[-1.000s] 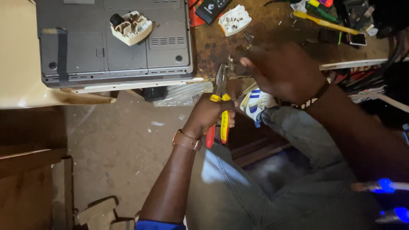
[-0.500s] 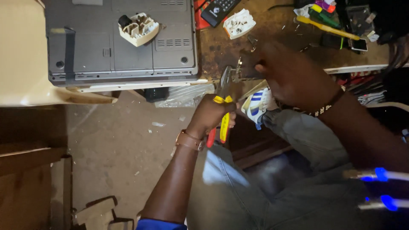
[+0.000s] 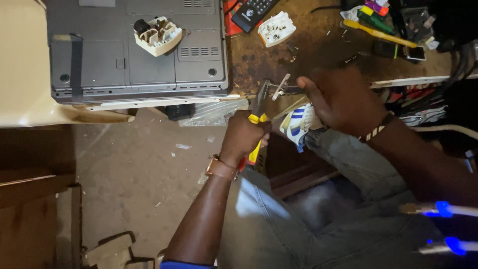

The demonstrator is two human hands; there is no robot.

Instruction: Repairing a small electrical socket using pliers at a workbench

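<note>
Pliers (image 3: 258,107), yellow-handled, at frame centre: your left hand (image 3: 244,135) clenches their handles while the jaws bite a small metal piece (image 3: 280,87); your right hand (image 3: 343,97) grasps that piece, beside the tabletop (image 3: 318,45) edge.

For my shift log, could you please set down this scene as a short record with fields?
left hand: left hand closed round the red and yellow handles of pliers
right hand: right hand holds a small metal part at the pliers' tip
bench: upturned grey laptop with an opened white plug on it; remote; second white plug piece
floor: bare concrete
</note>
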